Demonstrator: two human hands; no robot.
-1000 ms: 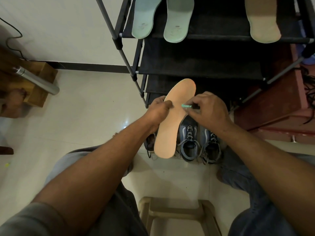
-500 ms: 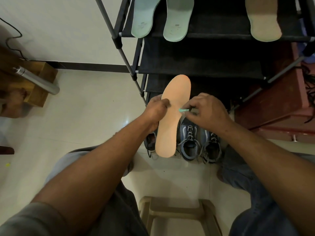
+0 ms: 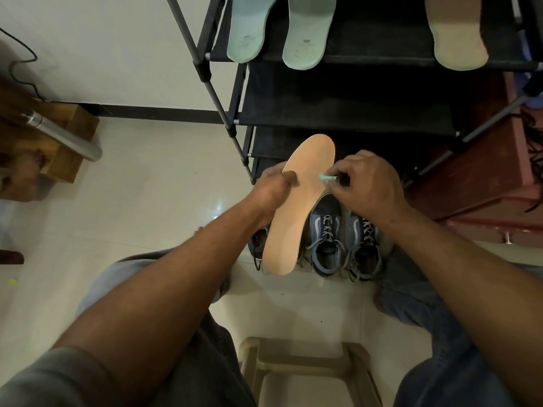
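The left hand (image 3: 274, 190) grips the peach insole (image 3: 293, 218) by its left edge, thumb on the top face and fingers curled underneath. It holds the insole in the air above the floor, in front of the lowest shelf of the shoe rack (image 3: 338, 116). The tip of a small green tool (image 3: 324, 177) touches the insole near its right edge, pinched in the curled fingers of the right hand (image 3: 368, 188). I cannot tell what kind of tool it is. The step in hand looks like cleaning or scraping the insole's face. The next move calls for a steady left-hand hold while the tool is drawn across the surface.

At far left a wooden block (image 3: 58, 151) carries a metal tube (image 3: 63, 136). On the rack's top shelf lie two green insoles (image 3: 308, 30) and, further right, a tan insole (image 3: 455, 33). A pair of blue shoes (image 3: 326, 239) stands on the floor just under the work, partly hidden by the peach insole. A red-brown cabinet (image 3: 484, 177) stands at right, and a plastic stool (image 3: 308, 351) sits between the knees. Nothing seems to block the tool's path.
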